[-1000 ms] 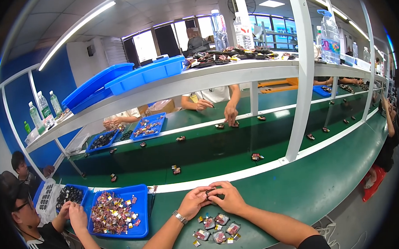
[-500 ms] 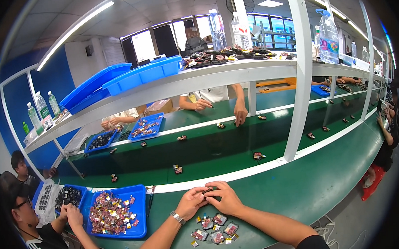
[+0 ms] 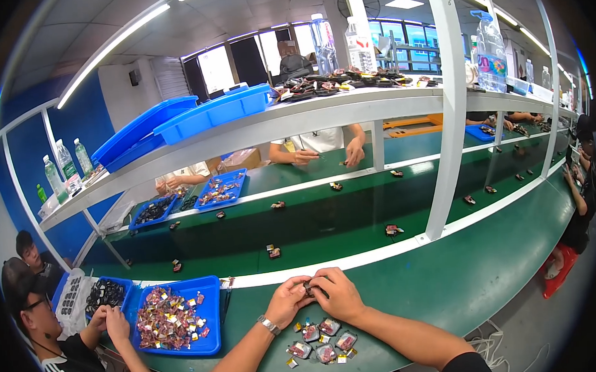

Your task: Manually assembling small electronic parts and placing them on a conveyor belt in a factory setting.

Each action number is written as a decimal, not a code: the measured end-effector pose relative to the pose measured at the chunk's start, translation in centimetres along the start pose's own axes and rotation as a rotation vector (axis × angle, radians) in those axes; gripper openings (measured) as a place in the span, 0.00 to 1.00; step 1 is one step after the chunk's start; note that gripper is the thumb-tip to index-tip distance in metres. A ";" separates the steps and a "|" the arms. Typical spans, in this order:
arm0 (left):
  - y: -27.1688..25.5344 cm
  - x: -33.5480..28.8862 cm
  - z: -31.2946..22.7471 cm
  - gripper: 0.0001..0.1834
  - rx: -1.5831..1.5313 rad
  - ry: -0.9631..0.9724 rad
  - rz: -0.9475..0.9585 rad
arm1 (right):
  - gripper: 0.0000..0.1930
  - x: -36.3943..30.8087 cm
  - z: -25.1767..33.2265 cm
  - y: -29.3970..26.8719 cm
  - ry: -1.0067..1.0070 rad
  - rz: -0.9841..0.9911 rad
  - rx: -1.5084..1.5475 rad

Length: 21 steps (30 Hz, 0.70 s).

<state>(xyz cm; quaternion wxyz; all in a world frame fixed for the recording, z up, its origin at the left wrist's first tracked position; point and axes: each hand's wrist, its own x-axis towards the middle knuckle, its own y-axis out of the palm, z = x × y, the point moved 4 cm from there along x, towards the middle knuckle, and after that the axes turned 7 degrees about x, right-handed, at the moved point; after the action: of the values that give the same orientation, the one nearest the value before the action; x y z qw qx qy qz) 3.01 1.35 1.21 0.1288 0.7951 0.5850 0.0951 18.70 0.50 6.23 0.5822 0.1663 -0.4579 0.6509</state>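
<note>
The fingers (image 3: pixel 323 282) of the left hand (image 3: pixel 286 304) and the right hand (image 3: pixel 341 300) grip a small dark part (image 3: pixel 308 288) between them, partly hidden, over the green bench (image 3: pixel 449 292) near the white rail (image 3: pixel 367 257). Just below the hands, several small grey-and-red assemblies (image 3: pixel 326 353) lie in a loose cluster. To their left, a blue tray (image 3: pixel 214 316) holds a heap of red, white and yellow pieces (image 3: pixel 167 321).
</note>
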 end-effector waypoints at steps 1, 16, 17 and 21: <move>-0.1 0.0 0.0 0.16 0.000 0.002 -0.001 | 0.09 0.0 0.0 0.1 -0.002 0.001 0.000; 0.0 0.0 0.1 0.16 -0.004 -0.023 -0.009 | 0.07 -0.1 0.3 0.4 -0.107 0.060 -0.160; 0.0 0.0 0.1 0.16 -0.002 -0.021 -0.008 | 0.07 -0.1 0.4 0.4 -0.131 0.059 -0.161; -0.2 0.0 0.3 0.16 0.007 -0.035 -0.018 | 0.08 -0.1 0.8 0.4 -0.102 0.078 -0.162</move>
<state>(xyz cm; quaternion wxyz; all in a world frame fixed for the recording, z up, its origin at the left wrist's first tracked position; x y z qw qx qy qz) 2.90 1.37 0.86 0.1371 0.7919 0.5900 0.0778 18.10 -0.15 6.43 0.5442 0.1335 -0.5441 0.6245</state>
